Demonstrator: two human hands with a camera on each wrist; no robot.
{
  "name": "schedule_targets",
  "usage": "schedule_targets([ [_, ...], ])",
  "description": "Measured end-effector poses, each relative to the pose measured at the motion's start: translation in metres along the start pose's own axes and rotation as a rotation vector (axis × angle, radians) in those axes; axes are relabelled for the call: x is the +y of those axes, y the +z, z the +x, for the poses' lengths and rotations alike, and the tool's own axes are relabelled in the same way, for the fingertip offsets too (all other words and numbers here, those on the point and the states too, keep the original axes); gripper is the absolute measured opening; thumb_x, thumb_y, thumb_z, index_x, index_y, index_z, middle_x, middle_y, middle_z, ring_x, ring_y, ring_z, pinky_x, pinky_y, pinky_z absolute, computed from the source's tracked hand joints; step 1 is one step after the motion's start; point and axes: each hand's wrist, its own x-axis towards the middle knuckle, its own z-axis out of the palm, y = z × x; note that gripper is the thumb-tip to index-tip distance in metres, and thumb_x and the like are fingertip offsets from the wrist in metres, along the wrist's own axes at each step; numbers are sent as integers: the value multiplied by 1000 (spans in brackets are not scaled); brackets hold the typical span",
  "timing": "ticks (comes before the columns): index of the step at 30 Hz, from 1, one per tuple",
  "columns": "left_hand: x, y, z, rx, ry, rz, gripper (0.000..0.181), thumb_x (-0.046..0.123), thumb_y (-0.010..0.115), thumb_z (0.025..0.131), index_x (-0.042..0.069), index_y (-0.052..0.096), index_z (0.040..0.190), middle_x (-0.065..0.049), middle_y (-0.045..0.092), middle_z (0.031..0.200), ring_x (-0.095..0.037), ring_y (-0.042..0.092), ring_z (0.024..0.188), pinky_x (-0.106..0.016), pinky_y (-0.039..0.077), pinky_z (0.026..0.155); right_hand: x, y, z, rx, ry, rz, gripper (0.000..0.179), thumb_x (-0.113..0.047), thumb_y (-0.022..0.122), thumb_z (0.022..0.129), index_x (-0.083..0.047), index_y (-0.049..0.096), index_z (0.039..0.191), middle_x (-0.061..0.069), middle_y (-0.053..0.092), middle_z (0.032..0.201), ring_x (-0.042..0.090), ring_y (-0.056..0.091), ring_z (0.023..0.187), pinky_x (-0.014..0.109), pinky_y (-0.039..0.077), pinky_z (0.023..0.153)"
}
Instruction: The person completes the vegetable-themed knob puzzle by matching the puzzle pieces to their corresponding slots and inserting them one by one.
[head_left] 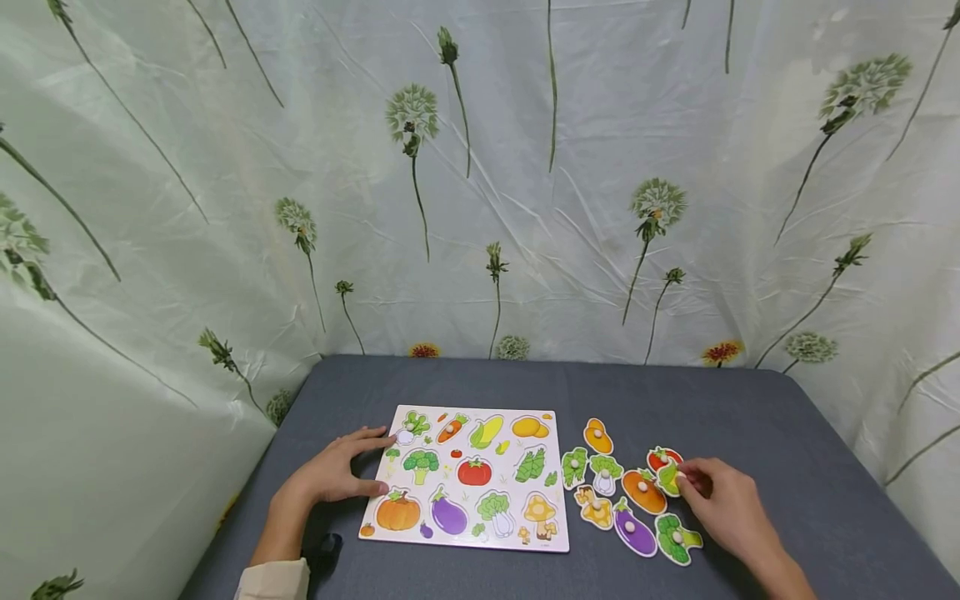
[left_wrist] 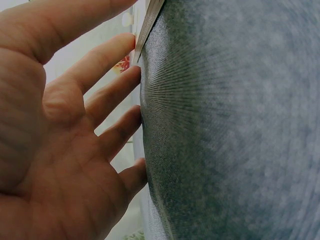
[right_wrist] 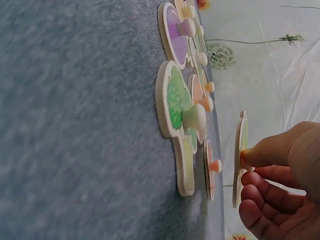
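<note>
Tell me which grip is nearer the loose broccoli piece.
Right. The right grip hovers close beside the broccoli piece, pinching another piece; the left grip is farther away, at the left edge of the board.

Smooth wooden pieces (right_wrist: 176,100), matt cloth tabletop (head_left: 525,383)

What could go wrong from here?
1. Right grip has the corn piece in a thumb-and-finger pinch; it could twist or slip.
2. Tomato piece and pumpkin piece sit close by; a low move might knock them.
3. Left grip touches only the left side of the board; it could shift if pushed.
</note>
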Motion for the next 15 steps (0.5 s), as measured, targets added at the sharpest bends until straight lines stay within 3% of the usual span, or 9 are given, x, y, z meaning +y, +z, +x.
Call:
schedule_targets([
  [10,-2,0,2,1,2,5,85,49,86,76,20,56,150,-15,42,163,-51,27,153,-77,12,119,-14,4,7,76,-61,20,14,-12,81,87,-4,77,98,-1,64,79,9,50,68,20,43,57],
  [15,-2,2,3,-3,-3,0,85,50,85,76,21,56,150,-15,41,163,-51,26,153,-76,11,120,-22,7,12,46,-62,52,17,-13,80,88,-4,78,102,0,66,81,10,52,69,21,44,57],
])
